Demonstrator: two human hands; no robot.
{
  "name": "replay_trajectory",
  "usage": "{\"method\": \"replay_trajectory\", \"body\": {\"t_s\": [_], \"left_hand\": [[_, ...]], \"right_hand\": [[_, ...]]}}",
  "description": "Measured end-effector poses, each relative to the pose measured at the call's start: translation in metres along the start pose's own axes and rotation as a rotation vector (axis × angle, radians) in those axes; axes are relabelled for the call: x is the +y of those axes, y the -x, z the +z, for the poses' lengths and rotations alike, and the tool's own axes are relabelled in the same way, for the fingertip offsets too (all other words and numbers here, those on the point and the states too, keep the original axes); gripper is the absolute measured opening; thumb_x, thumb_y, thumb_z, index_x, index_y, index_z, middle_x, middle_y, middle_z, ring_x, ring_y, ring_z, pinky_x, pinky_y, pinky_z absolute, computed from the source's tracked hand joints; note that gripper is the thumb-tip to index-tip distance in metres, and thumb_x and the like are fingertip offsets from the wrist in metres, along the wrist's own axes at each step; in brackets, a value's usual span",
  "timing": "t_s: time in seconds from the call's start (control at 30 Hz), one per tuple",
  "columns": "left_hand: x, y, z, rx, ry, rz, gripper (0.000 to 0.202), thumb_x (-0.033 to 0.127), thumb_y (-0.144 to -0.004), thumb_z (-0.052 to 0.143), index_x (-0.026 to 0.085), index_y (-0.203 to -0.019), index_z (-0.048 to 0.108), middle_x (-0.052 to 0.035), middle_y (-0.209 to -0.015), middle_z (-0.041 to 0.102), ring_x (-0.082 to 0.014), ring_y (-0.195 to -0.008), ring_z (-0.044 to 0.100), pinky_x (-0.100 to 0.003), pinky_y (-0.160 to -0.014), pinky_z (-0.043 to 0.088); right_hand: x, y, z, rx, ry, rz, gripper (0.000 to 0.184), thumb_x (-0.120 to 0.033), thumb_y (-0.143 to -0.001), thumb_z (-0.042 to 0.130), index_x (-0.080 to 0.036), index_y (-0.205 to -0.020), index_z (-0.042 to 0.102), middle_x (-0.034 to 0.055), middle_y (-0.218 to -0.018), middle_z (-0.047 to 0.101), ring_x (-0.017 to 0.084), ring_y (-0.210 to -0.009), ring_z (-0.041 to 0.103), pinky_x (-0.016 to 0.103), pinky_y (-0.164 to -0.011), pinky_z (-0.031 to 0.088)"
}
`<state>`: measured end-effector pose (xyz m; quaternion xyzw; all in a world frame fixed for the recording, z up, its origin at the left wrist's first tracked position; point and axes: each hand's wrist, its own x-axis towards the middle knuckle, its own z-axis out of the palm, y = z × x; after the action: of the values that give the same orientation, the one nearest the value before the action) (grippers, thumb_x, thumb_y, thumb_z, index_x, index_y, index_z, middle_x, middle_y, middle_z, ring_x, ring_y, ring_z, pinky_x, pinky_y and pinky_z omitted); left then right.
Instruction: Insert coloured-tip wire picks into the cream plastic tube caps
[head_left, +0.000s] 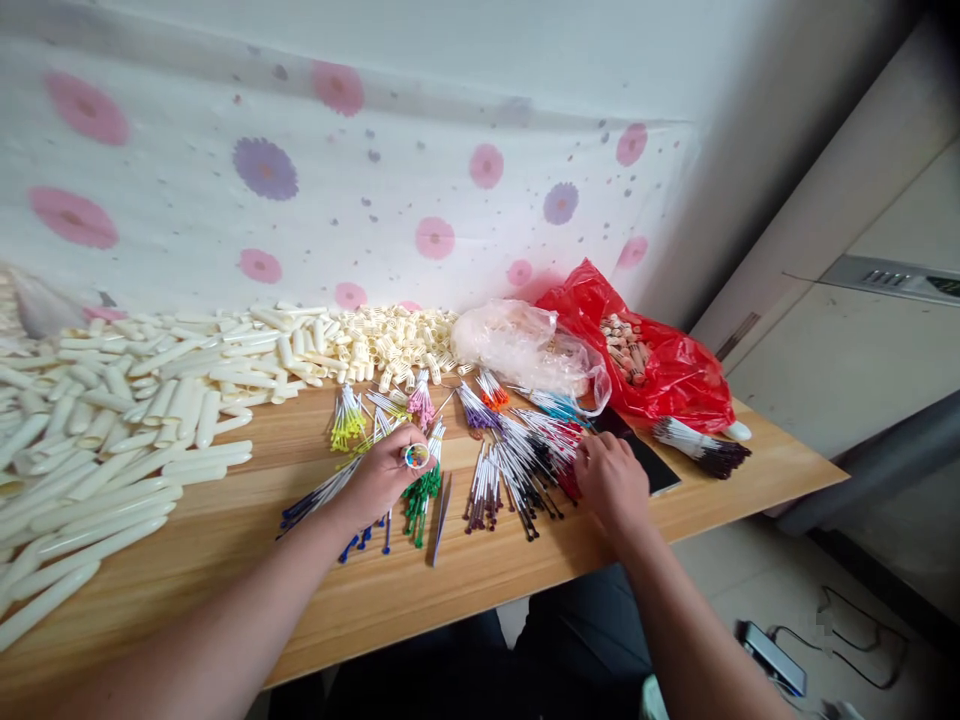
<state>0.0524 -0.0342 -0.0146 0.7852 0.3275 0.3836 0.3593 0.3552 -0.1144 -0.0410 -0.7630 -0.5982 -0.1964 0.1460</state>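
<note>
My left hand [390,470] is closed around a multicolour pen tube [415,456], whose round end shows several coloured tips. Below it lie green-ended pen refills [422,495], with blue-ended refills [364,540] to their left. My right hand [611,478] is bent down over the red-ended refills [559,440], its fingertips partly hidden; whether it pinches one I cannot make out. Between the hands are black-ended refills [529,480], brown-ended refills [482,495] and a pair of tweezers [442,520]. Yellow [347,420], pink, purple and orange bunches lie farther back.
Cream pen barrels [142,400] heap over the table's left side, beside small cream slotted parts [405,340]. A clear bag [525,345] and a red bag [660,350] of pinkish parts stand back right. Dark-ended refills [701,445] lie near a black flat object [652,465].
</note>
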Motion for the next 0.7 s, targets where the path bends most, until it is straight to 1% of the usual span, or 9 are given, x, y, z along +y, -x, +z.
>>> {"method": "replay_trajectory", "body": {"t_s": [0.13,0.2,0.23,0.3,0.37,0.43,0.5,0.57,0.7], "left_hand": [[0.001,0.0,0.0,-0.004,0.021,0.007,0.022,0.032,-0.081,0.056,0.018,-0.065,0.05,0.002,-0.067,0.05,-0.014,-0.067,0.049,-0.026,-0.066,0.041],[-0.001,0.001,0.001,-0.017,0.021,-0.004,0.023,0.034,-0.083,0.055,0.018,-0.067,0.053,0.0011,-0.069,0.053,-0.0145,-0.069,0.051,-0.027,-0.067,0.041],[-0.002,0.001,0.002,-0.016,0.026,-0.018,0.023,0.035,-0.083,0.055,0.017,-0.069,0.054,0.0006,-0.07,0.055,-0.0146,-0.069,0.052,-0.027,-0.068,0.042],[-0.003,0.003,0.004,0.016,0.055,-0.055,0.024,0.037,-0.084,0.056,0.017,-0.072,0.058,0.0001,-0.071,0.057,-0.0147,-0.069,0.054,-0.027,-0.067,0.043],[-0.002,0.005,0.007,0.083,0.128,-0.088,0.022,0.038,-0.083,0.057,0.017,-0.078,0.063,-0.0001,-0.07,0.059,-0.0149,-0.067,0.056,-0.027,-0.065,0.044],[0.003,0.007,0.011,0.132,0.246,-0.111,0.022,0.038,-0.082,0.06,0.017,-0.086,0.064,-0.0006,-0.071,0.062,-0.0154,-0.066,0.058,-0.028,-0.064,0.046],[0.008,0.008,0.014,0.115,0.352,-0.135,0.022,0.037,-0.081,0.062,0.017,-0.088,0.065,-0.0029,-0.079,0.066,-0.0161,-0.068,0.062,-0.029,-0.066,0.049],[0.011,0.01,0.016,0.126,0.413,-0.145,0.02,0.035,-0.081,0.063,0.016,-0.085,0.065,-0.003,-0.077,0.067,-0.0162,-0.068,0.063,-0.03,-0.067,0.05],[0.011,0.011,0.017,0.205,0.568,-0.21,0.016,0.032,-0.078,0.068,0.015,-0.079,0.065,-0.0011,-0.072,0.066,-0.0147,-0.066,0.064,-0.027,-0.065,0.051]], "right_hand": [[0.02,-0.003,-0.016,0.03,-0.039,0.042,0.021,-0.019,-0.087,0.045,-0.017,-0.077,0.063,0.011,-0.078,0.062,0.024,-0.077,0.054,0.034,-0.069,0.038],[0.019,-0.004,-0.024,0.076,-0.18,0.088,0.019,-0.021,-0.086,0.046,-0.017,-0.078,0.063,0.0108,-0.08,0.062,0.024,-0.078,0.055,0.034,-0.07,0.039],[0.013,-0.004,-0.028,0.093,-0.308,0.112,0.018,-0.023,-0.085,0.047,-0.017,-0.078,0.062,0.01,-0.08,0.062,0.023,-0.078,0.055,0.034,-0.07,0.04],[-0.01,-0.001,-0.033,0.067,-0.659,0.148,0.015,-0.027,-0.083,0.05,-0.017,-0.077,0.06,0.0066,-0.075,0.061,0.02,-0.072,0.055,0.03,-0.065,0.042],[-0.043,0.005,-0.035,-0.068,-1.045,0.182,0.017,-0.032,-0.083,0.051,-0.018,-0.078,0.057,0.0015,-0.066,0.056,0.015,-0.06,0.052,0.026,-0.055,0.04],[-0.079,0.012,-0.036,-0.176,-1.288,0.196,0.018,-0.035,-0.083,0.051,-0.018,-0.077,0.055,-0.0011,-0.063,0.053,0.012,-0.054,0.047,0.024,-0.051,0.038],[-0.11,0.017,-0.035,-0.24,-1.414,0.2,0.02,-0.036,-0.082,0.054,-0.018,-0.076,0.055,-0.0025,-0.061,0.05,0.01,-0.052,0.044,0.022,-0.048,0.037],[-0.129,0.019,-0.034,-0.3,-1.473,0.187,0.02,-0.037,-0.081,0.055,-0.018,-0.075,0.055,-0.0036,-0.058,0.049,0.009,-0.048,0.043,0.022,-0.046,0.037],[-0.141,0.019,-0.034,-0.373,-1.568,0.156,0.018,-0.035,-0.08,0.06,-0.018,-0.08,0.059,-0.004,-0.058,0.051,0.008,-0.045,0.045,0.02,-0.042,0.038]]}}
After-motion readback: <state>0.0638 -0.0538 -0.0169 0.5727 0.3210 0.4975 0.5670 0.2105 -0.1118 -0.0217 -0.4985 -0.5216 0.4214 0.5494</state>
